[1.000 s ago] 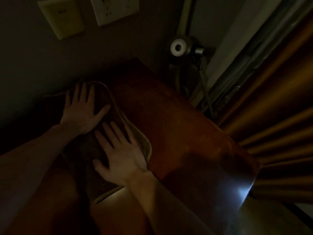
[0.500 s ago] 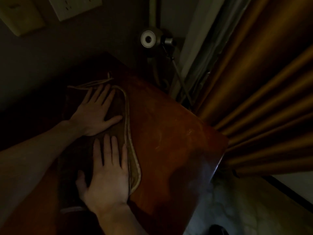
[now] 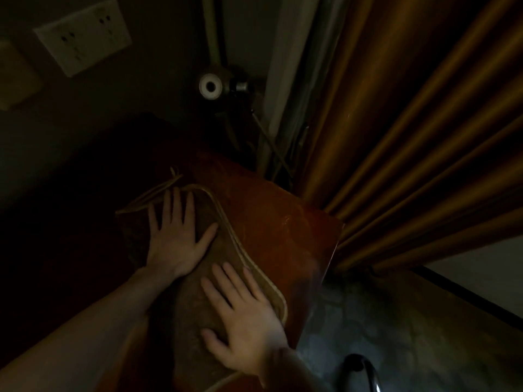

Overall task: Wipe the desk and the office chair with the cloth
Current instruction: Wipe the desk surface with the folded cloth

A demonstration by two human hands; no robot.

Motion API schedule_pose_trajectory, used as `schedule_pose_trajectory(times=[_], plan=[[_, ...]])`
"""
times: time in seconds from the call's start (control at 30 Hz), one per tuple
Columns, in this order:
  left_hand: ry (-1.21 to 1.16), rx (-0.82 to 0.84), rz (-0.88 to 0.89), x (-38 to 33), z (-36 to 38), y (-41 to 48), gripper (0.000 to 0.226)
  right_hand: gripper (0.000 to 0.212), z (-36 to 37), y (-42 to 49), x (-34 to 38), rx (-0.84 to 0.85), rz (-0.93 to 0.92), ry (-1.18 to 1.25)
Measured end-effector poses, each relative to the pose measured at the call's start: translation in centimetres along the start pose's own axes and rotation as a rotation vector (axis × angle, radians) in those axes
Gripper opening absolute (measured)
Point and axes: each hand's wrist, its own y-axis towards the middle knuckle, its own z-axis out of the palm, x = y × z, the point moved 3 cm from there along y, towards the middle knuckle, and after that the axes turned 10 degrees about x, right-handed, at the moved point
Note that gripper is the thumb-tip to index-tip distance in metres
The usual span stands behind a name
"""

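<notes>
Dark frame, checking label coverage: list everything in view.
cloth: 1, brown, pale trim, on desk under both hands
desk: 1, reddish-brown wood, centre
curtain: 1, golden-brown, pleated, right
socket plate: 1, pale, wall, upper left
second plate: 1, yellowish, wall, far left
round fitting: 1, white face, behind desk; kind unclear
floor: 1, mottled grey, lower right
curved metal piece: 1, shiny, bottom right; kind unclear
left hand: 1, flat on cloth, far end
right hand: 1, flat on cloth, near end
</notes>
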Motion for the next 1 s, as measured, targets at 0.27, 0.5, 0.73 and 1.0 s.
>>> schedule_pose_trajectory(times=[0.27,0.5,0.73,1.0], plan=[[0.246,-0.001,0.589,3.3,-2.1,2.6,0.081,0.065,-1.9,2.5,2.7,-0.277,0.367,0.184],[0.128,0.010,0.484,3.5,-1.3,2.7,0.077,0.072,0.8,2.1,1.3,-0.256,0.288,0.077],[0.078,-0.039,0.295,1.4,-0.3,0.8,0.081,0.071,-0.8,0.0,-3.8,-0.222,0.130,0.010],[-0.001,-0.052,0.158,-0.2,0.4,-0.8,0.082,0.069,-1.8,-1.0,-7.0,-0.184,0.036,-0.037]])
